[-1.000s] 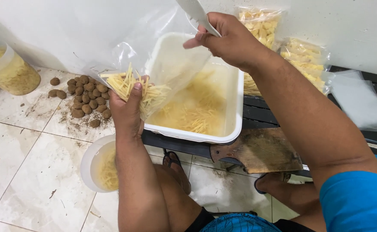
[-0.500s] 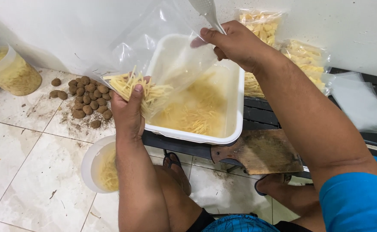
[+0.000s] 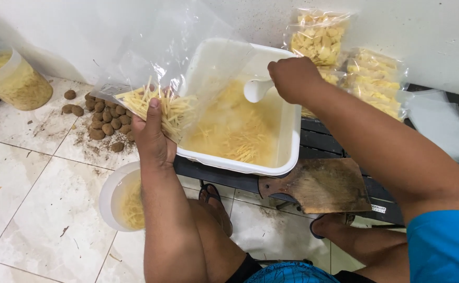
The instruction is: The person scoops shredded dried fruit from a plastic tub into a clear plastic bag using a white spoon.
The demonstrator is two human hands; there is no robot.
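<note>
Over the tub: left hand (image 3: 153, 139) pinches a clear bag (image 3: 172, 78) by its lower edge, thumb clamped on top, bag mouth tipped toward the white tub (image 3: 292, 131).
Bag contents: pale yellow strips (image 3: 161, 107), bunched at the low left corner right under the thumb.
Right hand: the right hand (image 3: 295, 78) is closed round a white spoon (image 3: 255, 90), bowl of it hanging just above the tub's middle, close to the bag mouth.
Tub: sits on a dark slatted bench (image 3: 339, 139), more strips lying in cloudy liquid inside.
How the bag handles: thin film, floppy, light, probably slick if wet. I'd judge it sags wherever it isn't held, so the grip belongs at the loaded corner and at the rim.
How the strips handle: limp, thin, likely to snap or cling together; they look wet.
Near left: white bowl (image 3: 115, 202) on the tile floor, some strips in it.
Far left: plastic jar (image 3: 14, 78) of yellow stuff, and brown lumps (image 3: 101, 118) heaped by the wall in loose dirt.
Far right: sealed bags (image 3: 344, 57) of yellow pieces against the wall, empty clear bags (image 3: 441, 123) on the bench.
Near right: wooden board (image 3: 318, 186) at the bench edge.
In the way: the raised bag film hangs across the tub's left wall, crowding the spoon.
</note>
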